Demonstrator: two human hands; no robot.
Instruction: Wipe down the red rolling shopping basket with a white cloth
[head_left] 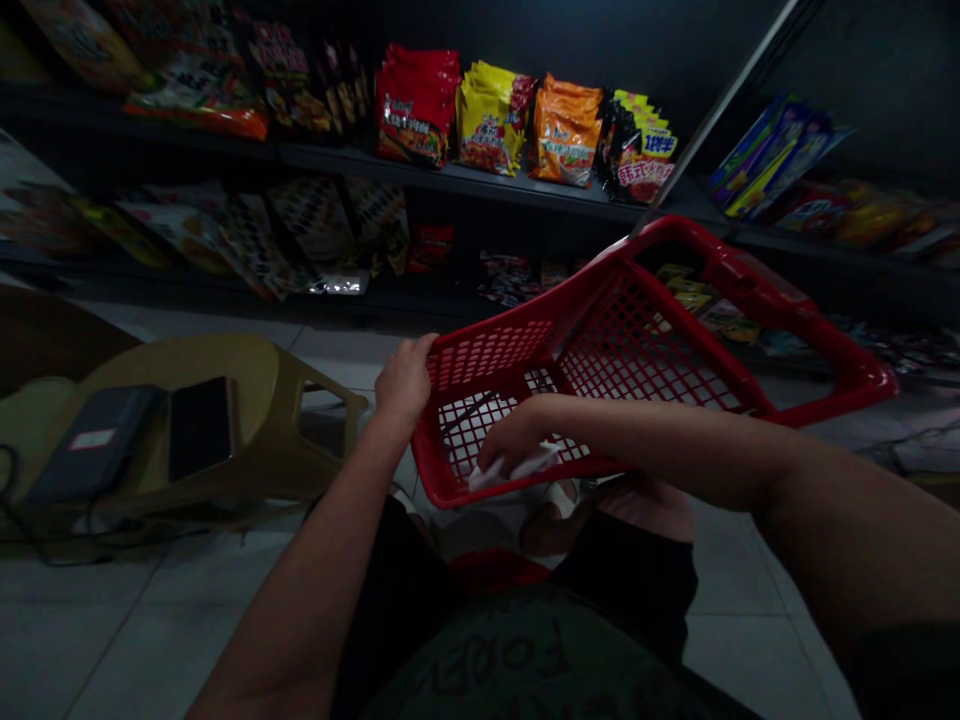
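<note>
A red plastic shopping basket (pixel 592 290) with lattice sides is tilted in front of my legs, its long handle reaching up to the right. My left hand (pixel 406 380) is closed around the basket's left rim. Inside, against the near wall, my right hand (pixel 513 437) presses a white cloth (pixel 517 468) with its fingers closed on it. Part of the cloth is hidden under the fingers. Apart from the cloth and a dark strip on its lattice bottom, I make out nothing in the basket.
Shelves (pixel 480 183) ahead hold noodle packets, among them red packets (pixel 417 105) and orange packets (pixel 568 130). On the left, an olive plastic stool (pixel 255 365) carries a dark grey device (pixel 97 440) and a black phone (pixel 199 428). A cable (pixel 60 562) trails below it.
</note>
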